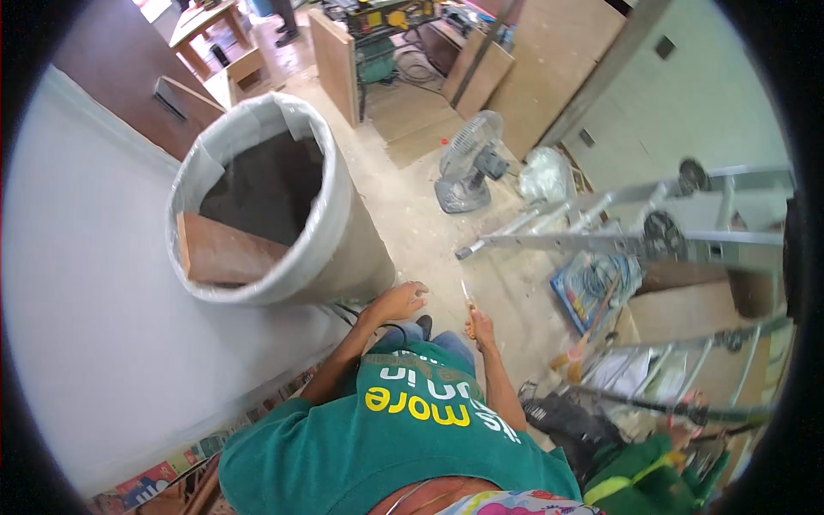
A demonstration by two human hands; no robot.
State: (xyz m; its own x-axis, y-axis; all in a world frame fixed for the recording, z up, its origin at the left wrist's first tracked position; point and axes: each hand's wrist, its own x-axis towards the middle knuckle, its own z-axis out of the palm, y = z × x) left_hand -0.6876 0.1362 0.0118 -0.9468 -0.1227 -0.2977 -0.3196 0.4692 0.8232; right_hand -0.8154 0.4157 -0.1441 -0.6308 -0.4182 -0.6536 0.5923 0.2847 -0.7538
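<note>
In my right hand (481, 326) is a knife (467, 298) with an orange-yellow handle and a narrow pale blade. My fingers wrap its handle, and the blade points away from me, above the floor. My left hand (402, 301) is open and empty, its fingers loosely bent, close to the lower side of a big round drum (352, 249). White plastic covers the drum's rim, and its inside is dark. A reddish-brown board (227, 251) lies across the near left part of its opening. Dark cables (348, 311) run between the drum's foot and my left forearm.
A grey fan (468, 163) stands on the dusty floor ahead. An aluminium ladder (601, 236) reaches in from the right, above a blue bag (592, 287). Wooden panels (549, 77) lean at the back. A white surface (112, 283) fills the left. Dark bags (575, 429) lie at lower right.
</note>
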